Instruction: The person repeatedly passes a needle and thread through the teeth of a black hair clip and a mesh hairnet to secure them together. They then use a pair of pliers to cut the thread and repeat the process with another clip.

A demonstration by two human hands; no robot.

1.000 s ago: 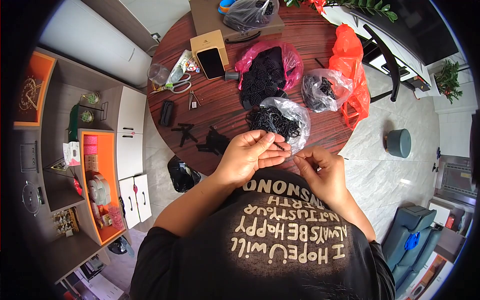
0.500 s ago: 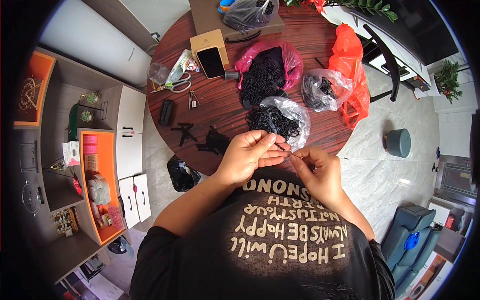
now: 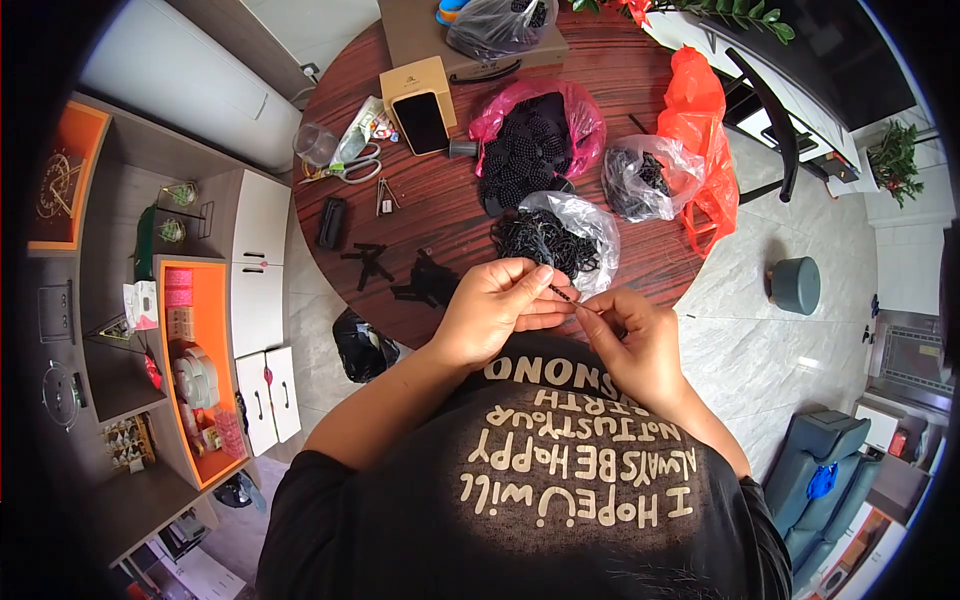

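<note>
The small black piece (image 3: 561,293) between the two hands is thin and mostly covered by fingertips, so its shape is hard to make out. Only a short dark stub shows past the left hand (image 3: 492,312). Whatever sits inside the pinch of the right hand (image 3: 637,345) is too fine to see. The person's forearms run down into a dark printed shirt (image 3: 560,470), which fills the lower part of the view and hides the near edge of the round wooden table (image 3: 440,215).

Just beyond the hands lies a clear bag (image 3: 560,238) full of tangled black bits, its plastic nearly touching the left fingertips. Farther back sits a pink bag (image 3: 532,135) of round black pieces, with a second clear bag (image 3: 645,178) to its right and an orange bag (image 3: 700,130) hanging at the table's rim. To the left of the hands, loose black parts (image 3: 420,284) are scattered on the wood. Behind them lie scissors (image 3: 345,172), a glass (image 3: 314,146) and a phone (image 3: 422,123) resting on a small box. A bag at the far edge is cut off by the frame.

Both hands are raised in front of the chest over the table's edge, almost meeting. The left hand is curled, with thumb and fingers closed on the small black piece. The right hand's thumb and forefinger are pinched tight just beside the piece's end, and its other fingers are folded in.
</note>
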